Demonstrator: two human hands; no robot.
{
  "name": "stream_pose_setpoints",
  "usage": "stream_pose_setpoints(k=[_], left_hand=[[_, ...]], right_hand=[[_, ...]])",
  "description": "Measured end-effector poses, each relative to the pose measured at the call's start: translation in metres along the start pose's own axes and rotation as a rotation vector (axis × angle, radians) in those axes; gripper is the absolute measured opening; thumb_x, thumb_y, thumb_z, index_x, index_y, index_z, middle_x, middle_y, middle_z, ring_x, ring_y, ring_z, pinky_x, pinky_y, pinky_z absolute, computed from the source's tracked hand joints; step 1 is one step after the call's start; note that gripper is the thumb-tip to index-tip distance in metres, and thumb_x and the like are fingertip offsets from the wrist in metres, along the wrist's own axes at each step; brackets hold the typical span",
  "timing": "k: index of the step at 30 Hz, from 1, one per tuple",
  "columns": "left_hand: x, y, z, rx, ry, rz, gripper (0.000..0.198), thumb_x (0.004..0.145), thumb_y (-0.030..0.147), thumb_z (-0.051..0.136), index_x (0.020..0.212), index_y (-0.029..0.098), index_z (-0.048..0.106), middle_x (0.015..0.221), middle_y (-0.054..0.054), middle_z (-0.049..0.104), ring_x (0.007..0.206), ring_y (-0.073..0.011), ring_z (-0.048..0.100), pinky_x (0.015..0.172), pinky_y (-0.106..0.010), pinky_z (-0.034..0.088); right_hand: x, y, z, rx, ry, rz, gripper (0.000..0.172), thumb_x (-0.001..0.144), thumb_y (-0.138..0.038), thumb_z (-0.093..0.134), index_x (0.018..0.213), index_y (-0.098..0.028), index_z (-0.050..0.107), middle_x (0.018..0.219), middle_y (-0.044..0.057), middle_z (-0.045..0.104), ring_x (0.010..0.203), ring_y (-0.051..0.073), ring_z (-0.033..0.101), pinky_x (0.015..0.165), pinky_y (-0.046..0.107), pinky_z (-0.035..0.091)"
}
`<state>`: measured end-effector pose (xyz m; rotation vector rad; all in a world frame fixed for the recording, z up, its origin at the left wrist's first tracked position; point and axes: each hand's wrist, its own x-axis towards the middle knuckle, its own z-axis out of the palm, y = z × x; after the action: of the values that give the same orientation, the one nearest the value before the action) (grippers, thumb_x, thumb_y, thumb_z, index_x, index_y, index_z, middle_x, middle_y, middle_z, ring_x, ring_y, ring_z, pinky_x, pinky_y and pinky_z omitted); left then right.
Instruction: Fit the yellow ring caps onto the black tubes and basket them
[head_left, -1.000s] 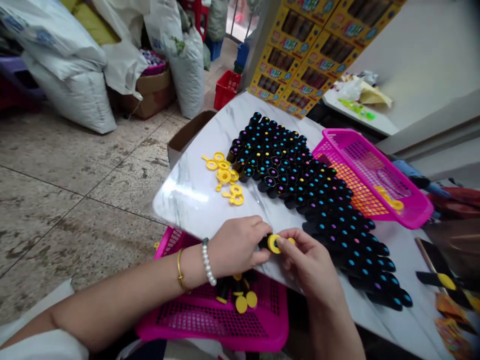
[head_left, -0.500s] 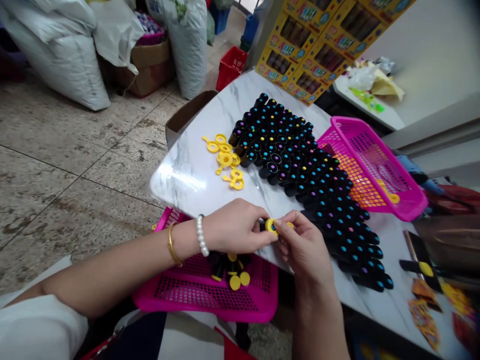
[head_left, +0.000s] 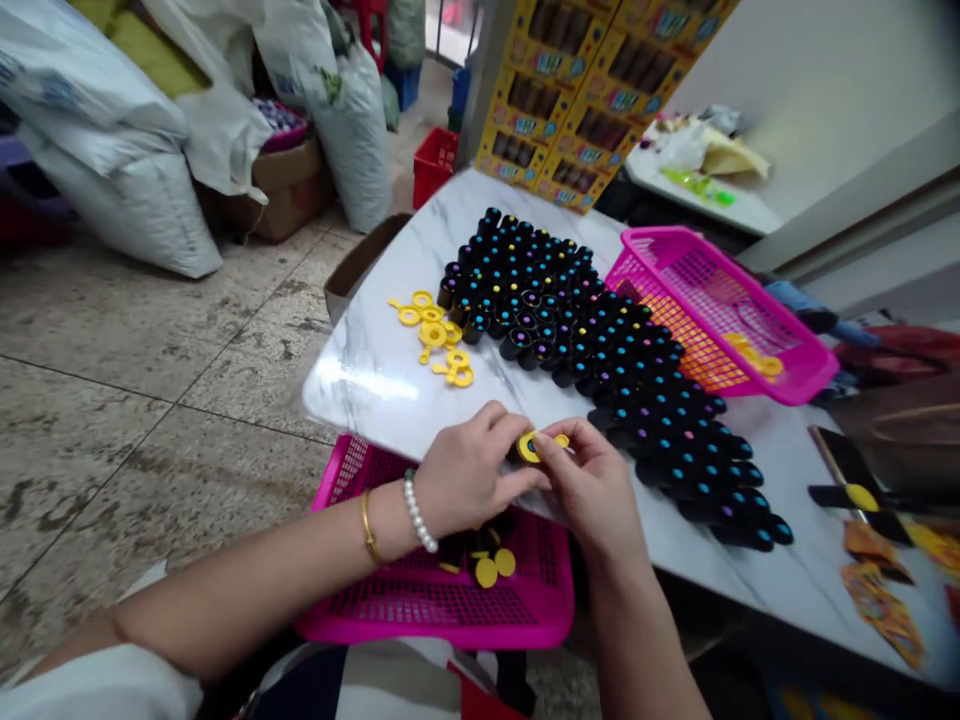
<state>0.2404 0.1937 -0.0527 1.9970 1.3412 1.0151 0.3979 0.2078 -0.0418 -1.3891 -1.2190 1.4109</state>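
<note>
My left hand (head_left: 471, 468) grips a small black tube (head_left: 516, 452) over the near edge of the marble table (head_left: 375, 375). My right hand (head_left: 592, 490) pinches a yellow ring cap (head_left: 531, 446) against the tube's end. Both hands are closed, fingertips meeting at the cap. A dense mass of black tubes (head_left: 600, 350) with blue, purple and yellow dots lies just beyond my hands. Loose yellow ring caps (head_left: 435, 335) sit on the table to the left of it.
A pink basket (head_left: 450, 590) on my lap holds a few black tubes and yellow caps. A second pink basket (head_left: 780, 335) sits at the table's right. Yellow display boxes (head_left: 585, 90) stand at the back. Sacks (head_left: 120, 170), a cardboard box (head_left: 289, 185) and a red crate (head_left: 431, 165) crowd the floor.
My hands stay joined on the tube and cap, with the right fingers pressing the cap closer. The camera view has shifted slightly.
</note>
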Motion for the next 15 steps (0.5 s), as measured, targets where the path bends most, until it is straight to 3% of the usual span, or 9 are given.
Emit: stream_pose_setpoints(k=[3,7,10,15], left_hand=[[-0.004,0.002,0.005,0.058,0.022,-0.001,0.023,0.086,0.036,0.057,0.101,0.018,0.057,0.1,-0.005,0.055,0.087,-0.0175,0.058,0.077,-0.031,0.051],[-0.005,0.006,0.006,0.085,0.027,-0.012,0.021,0.086,0.032,0.055,0.103,0.019,0.057,0.101,-0.004,0.055,0.085,-0.0165,0.058,0.077,-0.03,0.052],[-0.005,0.01,0.008,0.16,-0.003,-0.039,0.021,0.085,0.028,0.054,0.103,0.018,0.056,0.101,-0.004,0.056,0.084,-0.0176,0.058,0.071,-0.03,0.052],[-0.007,0.011,0.012,0.21,-0.048,-0.053,0.023,0.088,0.026,0.049,0.109,0.019,0.053,0.106,-0.003,0.057,0.086,-0.0182,0.059,0.067,-0.029,0.051]], right_hand=[[-0.004,0.004,-0.006,0.028,0.028,-0.057,0.021,0.076,-0.032,0.073,0.089,-0.018,0.066,0.066,-0.002,0.061,0.05,0.007,0.05,0.045,0.017,0.037],[-0.004,0.005,-0.021,0.2,-0.094,-0.009,0.026,0.083,-0.035,0.063,0.093,-0.013,0.07,0.06,0.002,0.06,0.053,0.01,0.052,0.048,0.02,0.041],[0.003,-0.002,-0.026,0.194,-0.184,0.085,0.028,0.079,-0.035,0.068,0.096,-0.013,0.067,0.053,-0.003,0.054,0.043,0.007,0.044,0.038,0.017,0.032],[0.013,-0.016,-0.012,-0.056,-0.327,0.152,0.033,0.077,-0.039,0.071,0.097,-0.018,0.055,0.05,-0.011,0.045,0.034,0.003,0.033,0.032,0.013,0.02]])
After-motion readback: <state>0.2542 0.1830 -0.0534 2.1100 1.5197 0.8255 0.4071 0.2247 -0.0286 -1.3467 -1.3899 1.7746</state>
